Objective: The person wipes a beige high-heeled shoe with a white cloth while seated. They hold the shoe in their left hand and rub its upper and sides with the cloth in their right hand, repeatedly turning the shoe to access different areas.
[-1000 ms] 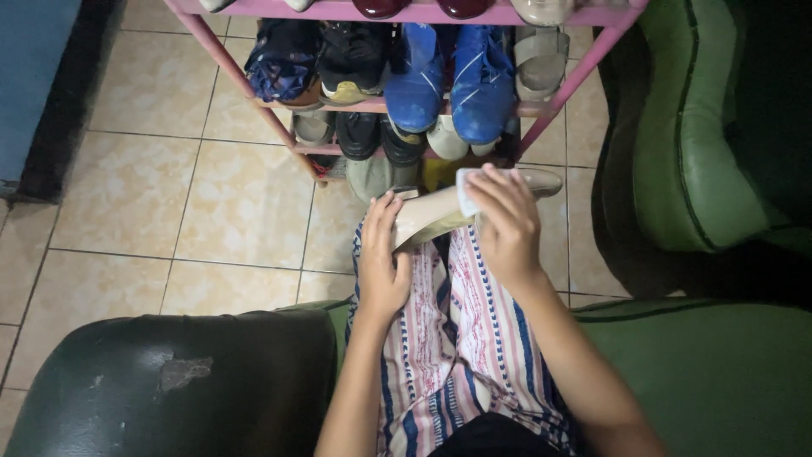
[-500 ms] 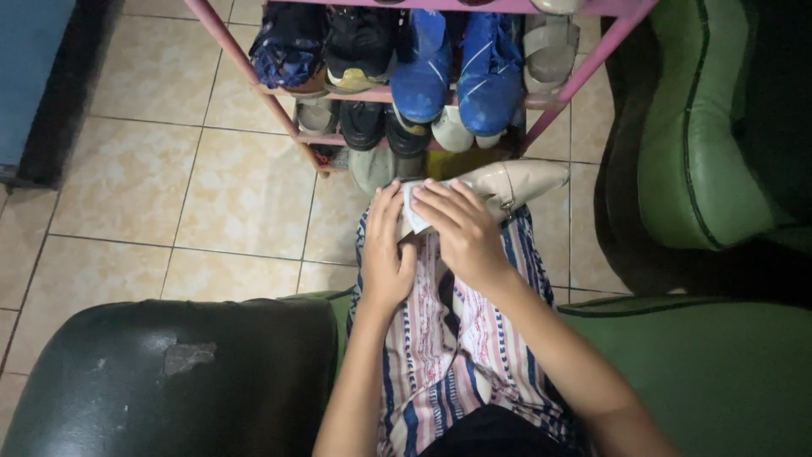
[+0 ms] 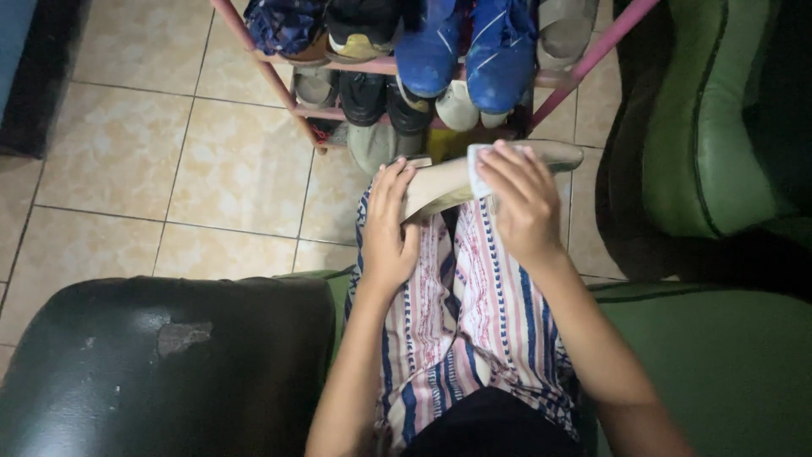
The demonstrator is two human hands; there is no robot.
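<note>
A beige flat shoe lies across my knees, toe pointing right. My left hand grips its heel end. My right hand presses a small white cloth against the shoe's middle, fingers curled over the cloth. My lap is covered by striped pink, white and blue fabric.
A pink shoe rack stands just ahead on the tiled floor, holding blue sneakers, dark shoes and sandals. A green armchair is at the right. A worn dark armrest sits at my left.
My right hand with the cloth slid left toward the heel, then back right along the shoe. The left hand kept its hold. The camera tilted slightly downward.
</note>
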